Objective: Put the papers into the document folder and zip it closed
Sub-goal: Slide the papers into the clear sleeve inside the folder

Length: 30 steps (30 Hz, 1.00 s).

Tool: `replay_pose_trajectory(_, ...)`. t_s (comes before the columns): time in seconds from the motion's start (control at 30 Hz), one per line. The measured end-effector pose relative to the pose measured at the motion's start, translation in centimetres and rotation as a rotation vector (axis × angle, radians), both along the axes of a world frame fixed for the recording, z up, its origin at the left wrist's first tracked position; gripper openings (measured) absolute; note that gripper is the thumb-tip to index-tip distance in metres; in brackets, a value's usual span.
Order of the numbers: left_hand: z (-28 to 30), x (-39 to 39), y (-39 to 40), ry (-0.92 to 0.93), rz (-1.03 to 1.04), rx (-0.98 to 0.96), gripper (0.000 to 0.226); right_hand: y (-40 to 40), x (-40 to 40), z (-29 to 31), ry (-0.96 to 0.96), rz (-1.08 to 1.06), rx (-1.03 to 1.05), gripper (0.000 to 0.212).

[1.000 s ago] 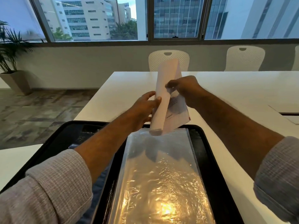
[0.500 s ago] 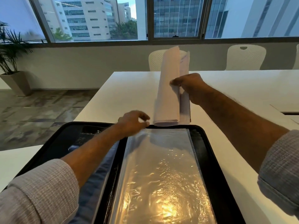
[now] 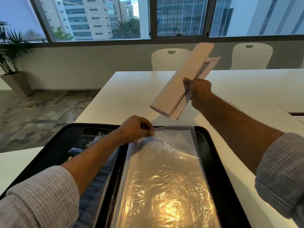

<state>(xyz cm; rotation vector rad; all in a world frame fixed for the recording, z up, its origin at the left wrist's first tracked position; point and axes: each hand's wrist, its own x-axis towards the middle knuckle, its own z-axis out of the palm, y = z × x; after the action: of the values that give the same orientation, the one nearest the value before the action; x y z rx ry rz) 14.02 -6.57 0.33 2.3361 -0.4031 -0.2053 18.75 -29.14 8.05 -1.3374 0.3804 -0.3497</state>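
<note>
Papers (image 3: 179, 83) are folded into a long bundle and held in the air above the table (image 3: 131, 89), tilted with the upper end leaning to the right. Right hand (image 3: 198, 88) grips the bundle near its middle, fingers curled round it. The lower end of the bundle hangs just beyond the far edge of the document folder (image 3: 212, 155) and touches nothing.

Document folder lies open and flat on the table directly in front of the person, black rim visible along its far and right sides. A clear plastic sleeve (image 3: 164, 170) rests in its right half, glossy and wrinkled, reflecting warm light. Left hand (image 3: 137, 129) pinches the sleeve's far left corner, fingers curled, with the film raised slightly at that corner. The left half of the folder shows a dark interior.

2 white chairs (image 3: 171, 59) stand behind the table. A potted plant (image 3: 11, 60) stands at the left by the window.
</note>
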Motion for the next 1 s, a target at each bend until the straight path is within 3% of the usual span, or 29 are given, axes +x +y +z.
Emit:
replay_pose_trajectory(0.2,-0.7,-0.2,-0.6,-0.160,0.027,0.056,0.011,0.7,-0.2,-0.6,-0.096,-0.016,0.036,0.017)
replay_pose_trajectory(0.33,-0.6,-0.1,-0.9,-0.140,0.028,0.020,0.010,1.1,-0.5,-0.8,-0.133,0.010,0.032,0.007)
replay_pose_trajectory(0.53,-0.1,0.2,-1.2,-0.065,-0.062,0.116,0.007,1.7,-1.0,-1.2,-0.183,0.060,0.038,0.013)
replay_pose_trajectory(0.7,-0.2,0.2,-0.8,-0.079,-0.030,0.061,0.010,1.8,-1.4,-2.1,-0.205,0.128,-0.097,0.004)
replay_pose_trajectory(0.83,-0.9,-0.2,-0.7,-0.189,0.012,0.004,0.009,1.9,-1.9,-2.4,-0.199,0.159,-0.137,0.004)
replay_pose_trajectory(1.0,-1.0,-0.1,-0.5,-0.192,0.030,-0.057,0.011,1.5,-2.6,-2.1,-0.171,0.231,-0.180,0.008)
